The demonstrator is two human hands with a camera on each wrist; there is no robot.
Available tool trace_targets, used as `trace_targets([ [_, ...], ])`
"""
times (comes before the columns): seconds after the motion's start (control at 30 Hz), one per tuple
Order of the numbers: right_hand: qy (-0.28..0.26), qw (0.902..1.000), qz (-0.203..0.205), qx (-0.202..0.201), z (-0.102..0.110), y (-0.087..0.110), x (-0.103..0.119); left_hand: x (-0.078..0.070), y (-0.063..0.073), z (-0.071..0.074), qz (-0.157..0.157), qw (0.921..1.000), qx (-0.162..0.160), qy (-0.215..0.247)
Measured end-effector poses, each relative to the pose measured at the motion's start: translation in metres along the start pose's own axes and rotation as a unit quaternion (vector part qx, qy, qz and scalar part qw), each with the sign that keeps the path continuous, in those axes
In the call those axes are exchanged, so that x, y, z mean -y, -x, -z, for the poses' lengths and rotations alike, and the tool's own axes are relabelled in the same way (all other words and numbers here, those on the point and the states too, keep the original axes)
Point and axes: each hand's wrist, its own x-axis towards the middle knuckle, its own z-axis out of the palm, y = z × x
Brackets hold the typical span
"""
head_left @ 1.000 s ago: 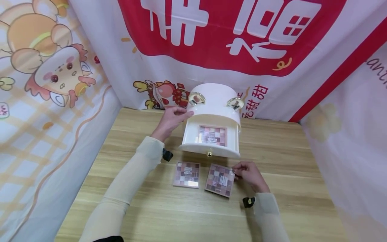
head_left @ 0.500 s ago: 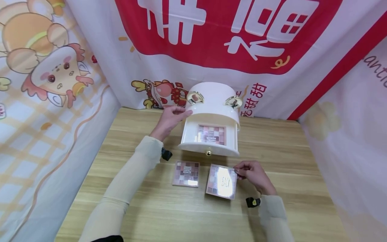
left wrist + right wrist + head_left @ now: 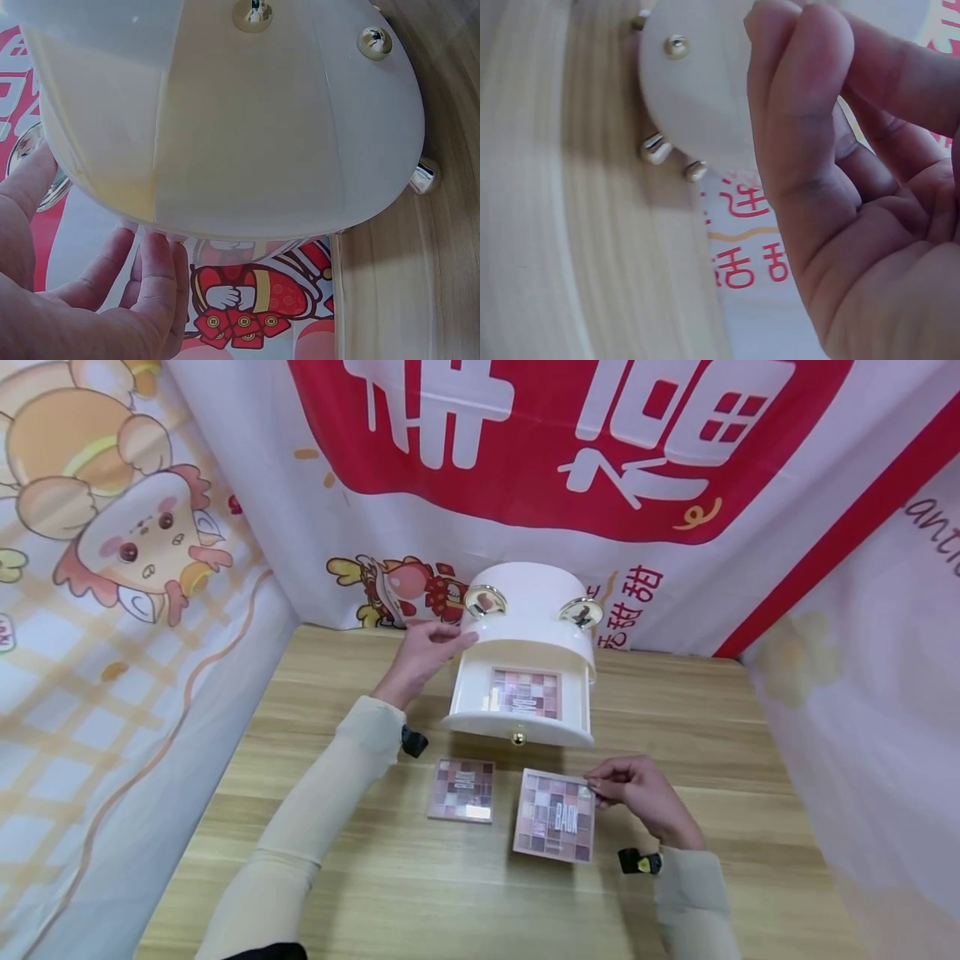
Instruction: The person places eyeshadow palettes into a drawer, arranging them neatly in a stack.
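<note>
A white storage box with two gold-rimmed round eyes stands at the back of the table, its drawer pulled out. One eyeshadow palette lies inside the drawer. My left hand rests against the box's left side, thumb near the front edge; in the left wrist view, the hand's fingertips touch the rounded wall. My right hand pinches the upper right corner of a second palette, which seems raised, with a shadow below. A third palette lies flat to its left.
Printed cloth hangs behind the box and along both sides of the wooden table. A gold knob juts from the drawer front. Gold feet show under the box in the right wrist view.
My right hand has moved a little to the right, and the palette in it has shifted right and turned straighter. My left hand, the box and the other palettes stay put.
</note>
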Motion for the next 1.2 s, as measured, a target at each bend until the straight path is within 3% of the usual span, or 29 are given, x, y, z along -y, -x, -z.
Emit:
trace_targets([
  [0.27, -0.007, 0.9998, 0.011, 0.014, 0.008, 0.006, 0.019, -0.001, 0.000, 0.000, 0.003, 1.0000, -0.001, -0.001],
  [0.73, -0.052, 0.9941, 0.084, 0.046, 0.016, 0.009, 0.068, -0.002, 0.001, 0.000, 0.003, 1.0000, -0.001, -0.003],
  [0.97, -0.057, 0.9922, 0.102, 0.044, 0.020, -0.002, 0.095, -0.002, 0.001, 0.001, 0.001, 1.0000, 0.002, 0.006],
  [1.2, -0.059, 0.9950, 0.077, 0.022, 0.024, -0.021, 0.107, -0.001, 0.000, 0.001, 0.002, 0.9999, 0.008, 0.006],
])
